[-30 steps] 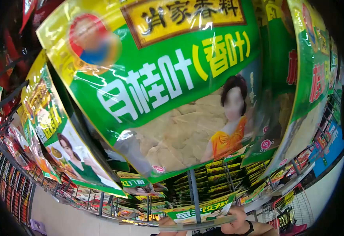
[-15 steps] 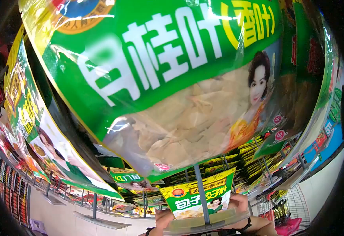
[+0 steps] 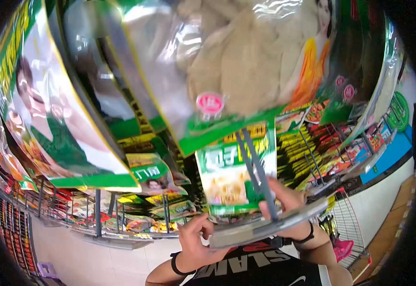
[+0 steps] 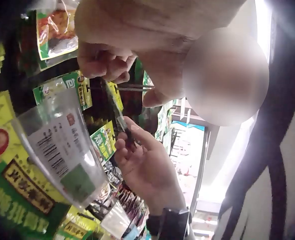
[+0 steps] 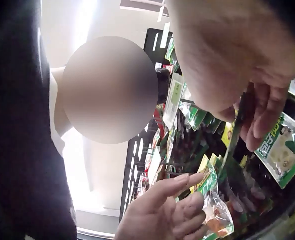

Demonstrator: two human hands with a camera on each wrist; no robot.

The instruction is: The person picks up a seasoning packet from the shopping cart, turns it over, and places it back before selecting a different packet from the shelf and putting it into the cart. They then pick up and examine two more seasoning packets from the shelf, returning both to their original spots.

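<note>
My right hand (image 3: 289, 202) grips the right edge of a green-and-white seasoning packet (image 3: 224, 186) with a yellow top. Edge-on in the right wrist view, the packet (image 5: 232, 145) shows as a thin strip between thumb and fingers. A metal hook rod (image 3: 260, 186) crosses in front of it in the head view. My left hand (image 3: 196, 240) is just below the packet's lower left corner. Its fingers bend loosely and hold nothing in the right wrist view, close to another hanging packet (image 5: 215, 210). A price-tag holder (image 3: 274, 221) partly covers both hands from above.
Large bay leaf packets (image 3: 246, 62) hang close to the head camera, with another big packet (image 3: 60, 119) at left. Rows of smaller packets (image 3: 293, 157) hang behind on hooks. A wire shopping cart (image 3: 348, 224) stands at right.
The head view has tilted down, so more of the arms and black shirt show. My left hand has come away from the packet's left edge; the right hand stays on its right edge.
</note>
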